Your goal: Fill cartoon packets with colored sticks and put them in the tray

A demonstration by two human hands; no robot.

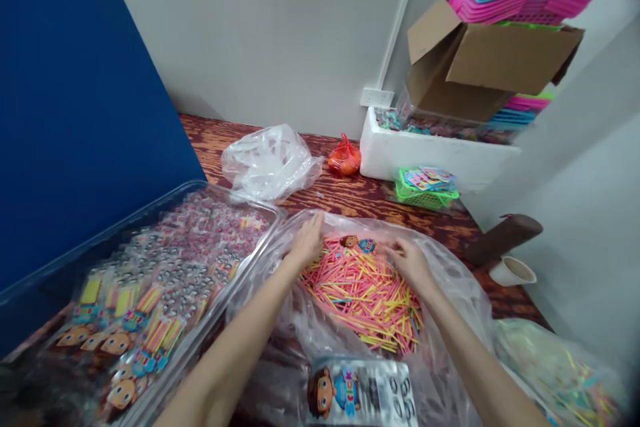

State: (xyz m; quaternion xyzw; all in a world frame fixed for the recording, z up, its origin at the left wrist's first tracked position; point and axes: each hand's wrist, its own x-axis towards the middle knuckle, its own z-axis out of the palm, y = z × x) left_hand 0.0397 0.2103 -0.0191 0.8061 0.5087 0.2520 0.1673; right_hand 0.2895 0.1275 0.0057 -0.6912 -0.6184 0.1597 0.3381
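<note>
Pink and yellow candy sticks (360,293) fill a large clear plastic bag (450,273) spread wide in front of me. My left hand (307,240) lies along the pile's left edge, its fingers stretched out against the bag. On the far side of the pile is a small cartoon-printed packet (359,244). The curled fingers of my right hand (407,261) are at its right end and appear to pinch it; the contact is small and blurred. Nearest me, a stack of flat silver-backed packets (360,392) rests on the bag.
At left, a clear tray (265,240) holds many filled packets. Behind lie a crumpled plastic bag (273,163) and a red bag (345,157). A green basket (425,197), white foam box (430,157) and cardboard box (510,60) stand back right; a paper cup (513,271) is right.
</note>
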